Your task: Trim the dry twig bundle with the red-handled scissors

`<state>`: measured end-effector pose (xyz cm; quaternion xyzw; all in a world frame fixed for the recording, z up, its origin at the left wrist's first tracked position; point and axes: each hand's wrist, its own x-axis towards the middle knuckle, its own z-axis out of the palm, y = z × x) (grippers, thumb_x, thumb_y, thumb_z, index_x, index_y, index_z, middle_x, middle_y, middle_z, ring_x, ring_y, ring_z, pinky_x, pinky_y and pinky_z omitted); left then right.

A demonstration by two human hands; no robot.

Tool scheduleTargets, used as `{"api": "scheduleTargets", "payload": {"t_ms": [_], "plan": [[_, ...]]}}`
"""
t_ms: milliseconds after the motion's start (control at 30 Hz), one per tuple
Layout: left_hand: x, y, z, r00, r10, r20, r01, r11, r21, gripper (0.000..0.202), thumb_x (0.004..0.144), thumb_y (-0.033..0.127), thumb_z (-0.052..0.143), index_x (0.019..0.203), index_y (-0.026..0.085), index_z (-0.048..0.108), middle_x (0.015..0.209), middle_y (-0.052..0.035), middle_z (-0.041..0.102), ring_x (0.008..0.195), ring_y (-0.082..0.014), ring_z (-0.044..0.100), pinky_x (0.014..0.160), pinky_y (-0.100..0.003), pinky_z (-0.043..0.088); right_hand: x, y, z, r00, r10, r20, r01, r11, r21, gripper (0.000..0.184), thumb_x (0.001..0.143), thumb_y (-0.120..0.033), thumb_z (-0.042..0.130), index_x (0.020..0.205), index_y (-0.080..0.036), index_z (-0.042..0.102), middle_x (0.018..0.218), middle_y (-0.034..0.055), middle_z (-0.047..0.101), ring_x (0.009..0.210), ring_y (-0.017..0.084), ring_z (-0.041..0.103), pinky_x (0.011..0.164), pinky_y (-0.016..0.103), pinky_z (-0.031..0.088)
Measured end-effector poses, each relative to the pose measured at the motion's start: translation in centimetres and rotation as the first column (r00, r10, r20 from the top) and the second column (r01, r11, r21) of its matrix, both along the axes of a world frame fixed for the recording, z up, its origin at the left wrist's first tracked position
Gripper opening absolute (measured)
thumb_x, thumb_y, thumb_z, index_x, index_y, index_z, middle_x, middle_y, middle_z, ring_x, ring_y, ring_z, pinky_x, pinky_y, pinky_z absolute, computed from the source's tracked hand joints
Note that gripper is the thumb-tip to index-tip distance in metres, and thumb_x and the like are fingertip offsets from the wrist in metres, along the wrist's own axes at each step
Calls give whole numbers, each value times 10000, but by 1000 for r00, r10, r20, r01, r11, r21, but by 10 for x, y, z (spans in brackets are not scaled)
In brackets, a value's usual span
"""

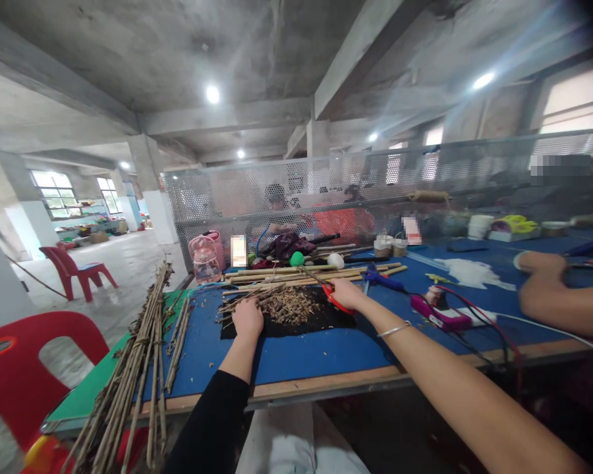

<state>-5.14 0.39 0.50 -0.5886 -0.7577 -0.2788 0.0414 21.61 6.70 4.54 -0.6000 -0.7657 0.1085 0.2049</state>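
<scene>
My left hand is closed around some thin dry sticks over a black cloth. Beside it on the cloth lies a pile of short cut stick pieces. To the right of the pile, my right hand grips red-handled scissors, whose blades point up and left. Fingers partly cover the handles, and whether the blades are apart is too small to tell.
Bundled long sticks overhang the table's left edge. Behind the cloth lie pale canes, a green ball and a white ball. On the right are a blue glue gun, a purple power strip with cords, and a co-worker's arm.
</scene>
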Motion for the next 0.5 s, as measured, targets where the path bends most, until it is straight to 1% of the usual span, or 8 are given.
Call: {"api": "scheduleTargets", "payload": {"t_ms": [33, 100, 133, 200, 267, 333, 400, 500], "plan": [[-1, 0, 0, 1000, 6, -12, -7, 999, -50, 248, 776, 213, 460, 929, 227, 655, 1000, -94, 610, 952, -232, 535, 778, -334, 405, -5, -3, -3, 1000, -1, 15, 0, 999, 39, 97, 671, -190, 525, 748, -162, 577, 760, 56, 616, 745, 177, 548, 631, 237, 338], [-4, 1, 0, 1000, 3, -27, -5, 996, -90, 265, 783, 183, 433, 889, 242, 668, 966, -84, 626, 928, -223, 549, 766, -330, 400, -14, -9, -7, 998, 25, 49, -32, 991, 130, 145, 663, -170, 526, 796, -167, 584, 903, 78, 612, 883, 195, 525, 710, 240, 330], [-5, 1, 1, 1000, 4, -30, -6, 996, -84, 276, 784, 170, 424, 884, 246, 671, 963, -82, 630, 927, -217, 552, 765, -323, 397, -18, -11, -8, 993, 57, 100, -78, 972, 222, 158, 663, -169, 526, 809, -165, 586, 933, 84, 606, 914, 198, 515, 733, 239, 325], [-7, 0, 2, 999, 18, -30, -19, 999, -45, 287, 789, 168, 418, 906, 245, 668, 981, -84, 629, 933, -207, 552, 764, -308, 393, -25, -13, -10, 991, 39, 127, -76, 952, 298, 169, 680, -190, 522, 833, -160, 587, 924, 89, 608, 890, 190, 521, 725, 232, 323], [-9, 0, 4, 999, 43, -21, -43, 999, -17, 281, 796, 196, 420, 937, 241, 659, 1006, -91, 625, 935, -207, 554, 760, -307, 397, -27, -12, -9, 998, -32, 53, 18, 969, 245, 185, 723, -233, 491, 863, -162, 588, 866, 84, 621, 803, 175, 544, 660, 225, 326], [-12, -2, 5, 998, 63, -12, -63, 997, -43, 255, 784, 271, 459, 946, 242, 654, 1027, -101, 618, 947, -230, 551, 755, -330, 406, -25, -7, -6, 992, -113, -46, 119, 981, 154, 200, 745, -257, 472, 870, -163, 596, 822, 83, 634, 747, 173, 556, 611, 225, 318], [-16, -2, 6, 999, 49, -8, -50, 991, -124, 241, 746, 340, 517, 910, 242, 664, 1014, -107, 624, 953, -255, 551, 751, -352, 413, -19, -3, -3, 991, -118, -67, 125, 986, 114, 174, 711, -261, 520, 821, -163, 612, 783, 77, 641, 727, 176, 563, 588, 221, 314], [-21, -2, 5, 1000, 9, 17, -5, 974, -225, 194, 734, 338, 536, 829, 241, 676, 911, -98, 655, 903, -246, 577, 743, -346, 418, -7, 1, -1, 990, -108, -87, 115, 990, 77, 171, 659, -264, 579, 793, -167, 621, 744, 56, 646, 703, 170, 567, 563, 209, 314]]}}
